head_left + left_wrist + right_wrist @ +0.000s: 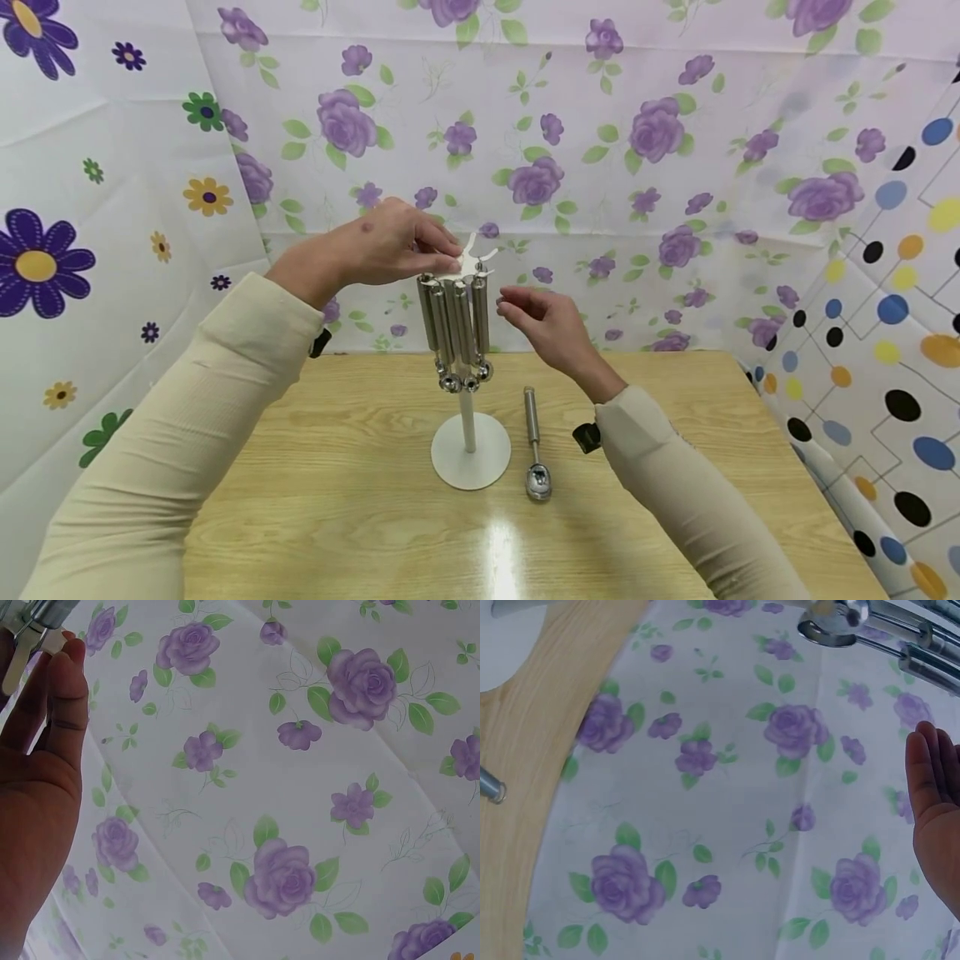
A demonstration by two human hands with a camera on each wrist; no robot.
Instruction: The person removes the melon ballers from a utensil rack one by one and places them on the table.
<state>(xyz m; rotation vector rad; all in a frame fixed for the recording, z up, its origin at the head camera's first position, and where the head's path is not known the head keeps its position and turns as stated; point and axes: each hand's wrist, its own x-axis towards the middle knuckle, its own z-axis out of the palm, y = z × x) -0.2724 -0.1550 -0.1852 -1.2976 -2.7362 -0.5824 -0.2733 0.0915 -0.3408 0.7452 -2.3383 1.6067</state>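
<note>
A white utensil stand (471, 454) rises from a round base on the table. Several metal scoops (452, 325) hang from its hooked top, handles up and round heads down. My left hand (393, 242) pinches the stand's top between thumb and fingers; in the left wrist view, one pale hook arm (16, 667) shows by the fingertips. Just right of the hanging handles, my right hand (551, 327) hovers with bent fingers, nothing visible in its grasp. In the right wrist view, it is below the hanging scoops (829, 621). One ice cream scoop (534, 442) lies right of the base.
The wood-grain table (337, 500) reaches back to a wall cloth with purple roses (532, 179). A daisy-patterned cloth (112, 192) borders the left side. On the right hangs a dotted cloth (892, 400).
</note>
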